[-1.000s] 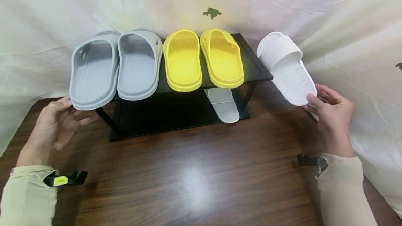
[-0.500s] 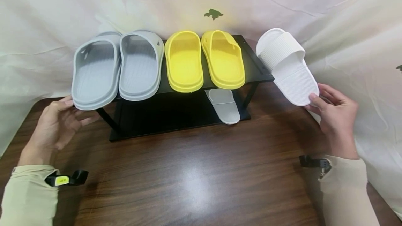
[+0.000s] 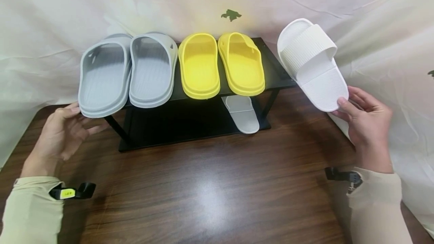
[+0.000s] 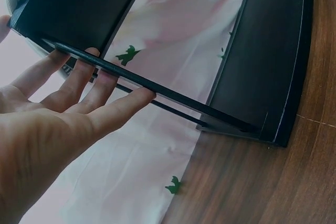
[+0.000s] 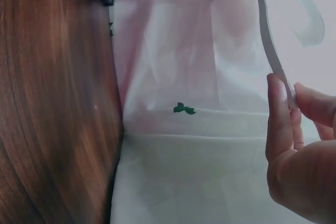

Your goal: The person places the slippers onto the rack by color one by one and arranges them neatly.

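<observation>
My right hand (image 3: pixel 367 123) pinches the heel end of a white slide slipper (image 3: pixel 320 82) between thumb and fingers. The slipper is tilted in the air past the right end of a black shoe rack (image 3: pixel 276 69), strap end up and away. At the rack's left end, my left hand (image 3: pixel 61 133) has its fingers extended; in the left wrist view, the fingertips touch a thin black side bar (image 4: pixel 178 97). The thumb lies by the top shelf's corner, beside a grey clog (image 3: pixel 101 80). Another grey clog (image 3: pixel 150 70) and two yellow clogs (image 3: pixel 200 67) stand on top.
A grey-white slipper (image 3: pixel 244 118) sits on the rack's lower shelf (image 3: pixel 183 119), at its right side. The rack stands on a dark wood-grain surface (image 3: pixel 203 187). Pale printed cloth (image 3: pixel 190 3) hangs behind and at both sides.
My right hand has lifted the white slide slipper and shifted slightly right; its strap end now stands higher. The left hand stays at the rack's left end, and the clogs keep their places.
</observation>
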